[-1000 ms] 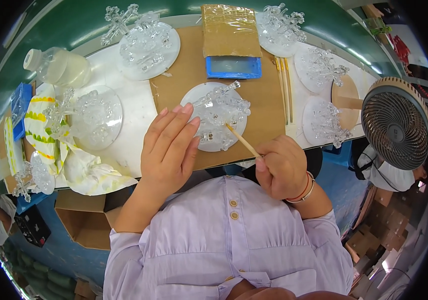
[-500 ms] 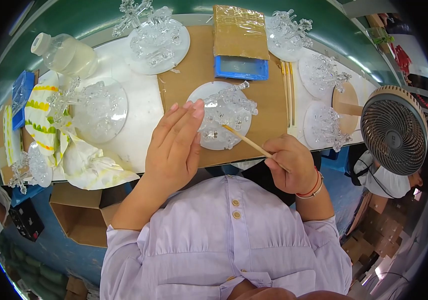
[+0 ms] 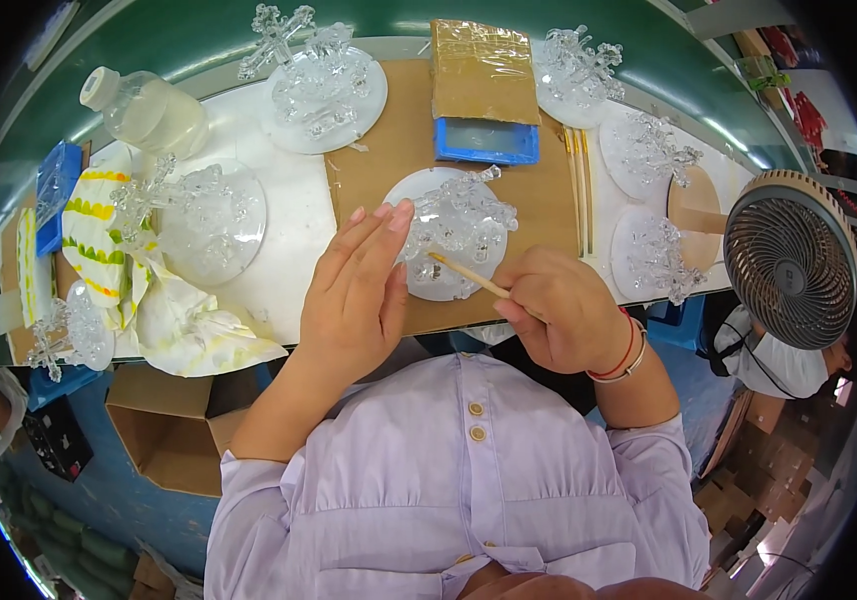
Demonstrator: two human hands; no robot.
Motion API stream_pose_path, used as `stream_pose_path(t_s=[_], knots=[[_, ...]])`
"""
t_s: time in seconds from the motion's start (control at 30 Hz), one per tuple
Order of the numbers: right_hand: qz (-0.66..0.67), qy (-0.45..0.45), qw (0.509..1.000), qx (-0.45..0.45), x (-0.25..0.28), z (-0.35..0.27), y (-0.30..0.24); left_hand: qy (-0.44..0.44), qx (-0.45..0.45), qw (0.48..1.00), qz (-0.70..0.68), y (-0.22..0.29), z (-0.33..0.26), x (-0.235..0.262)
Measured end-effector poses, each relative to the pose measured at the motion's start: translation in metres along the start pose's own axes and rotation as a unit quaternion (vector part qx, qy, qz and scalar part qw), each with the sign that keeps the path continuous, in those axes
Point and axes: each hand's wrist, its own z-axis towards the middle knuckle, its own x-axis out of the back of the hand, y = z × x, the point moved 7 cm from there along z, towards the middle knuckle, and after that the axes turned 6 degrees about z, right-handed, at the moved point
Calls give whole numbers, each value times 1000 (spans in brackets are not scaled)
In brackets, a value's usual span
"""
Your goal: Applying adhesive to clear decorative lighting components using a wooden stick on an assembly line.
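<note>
In front of me lies a round white disc [image 3: 427, 286] bearing a cluster of clear, glassy plastic pieces [image 3: 464, 220]. My right hand [image 3: 561, 305] pinches a thin wooden paintbrush [image 3: 474, 277], its tip over the near part of the disc. Whether the tip touches the pieces I cannot tell. My left hand [image 3: 351, 290] is held upright along the disc's left edge, fingers stretched out and holding nothing; it hides part of that edge.
Behind the disc, a blue tray [image 3: 487, 141] sits partly under a taped cardboard piece [image 3: 482, 75]. Beside it lie spare brushes [image 3: 580, 190]. A bottle [image 3: 144, 110], crumpled patterned cloth [image 3: 194, 320] and more clear clusters [image 3: 324, 95] stand around. A fan [image 3: 792, 262] is at right.
The right hand has shifted left and up, and the brush tip has moved slightly left over the disc. My left hand keeps almost the same pose.
</note>
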Motion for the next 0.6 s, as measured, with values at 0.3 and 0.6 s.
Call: stream_pose_path(t_s=[0.3, 0.6], knots=[[-165, -51, 978, 116, -32, -9, -29, -8, -2, 1000, -4, 1, -1, 0], [-227, -20, 965, 133, -48, -10, -32, 13, -3, 1000, -4, -1, -2, 0]])
